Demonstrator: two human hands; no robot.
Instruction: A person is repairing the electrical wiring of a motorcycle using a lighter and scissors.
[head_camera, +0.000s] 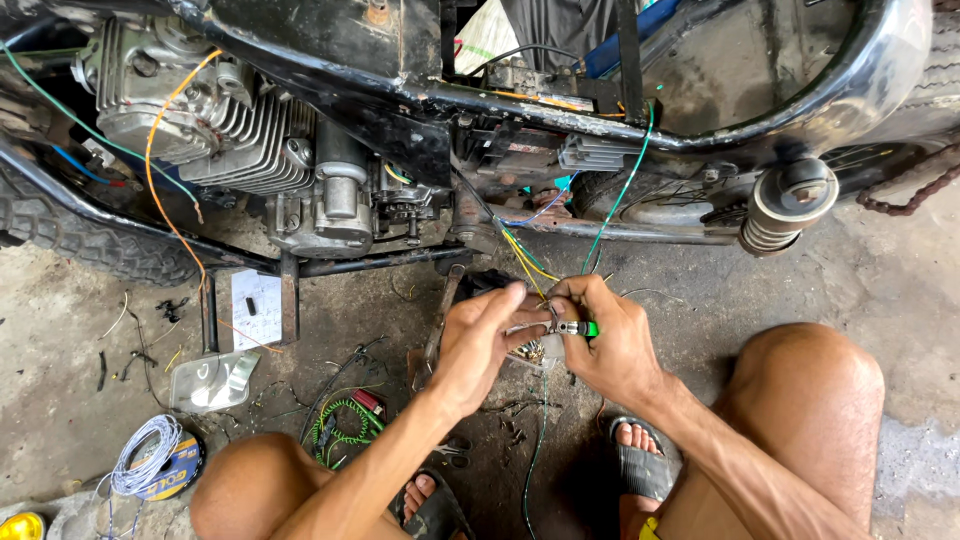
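Observation:
I squat on a concrete floor beside a stripped motorcycle frame (330, 75). My left hand (480, 340) and my right hand (605, 335) meet in front of me, fingertips pinched together. My right hand grips a small metal tool with a green handle (578, 328). My left hand's fingers pinch thin wires next to the tool's tip. Yellow and green wires (525, 260) run from the frame down to my fingers. A green wire (620, 195) hangs from the upper frame to my right hand.
The finned engine (240, 130) sits at upper left with an orange wire (160, 200) looping down. A rear shock absorber (790, 205) is at right. Coils of white wire (150, 455) and green wire (340, 425), plus scraps, lie on the floor at left.

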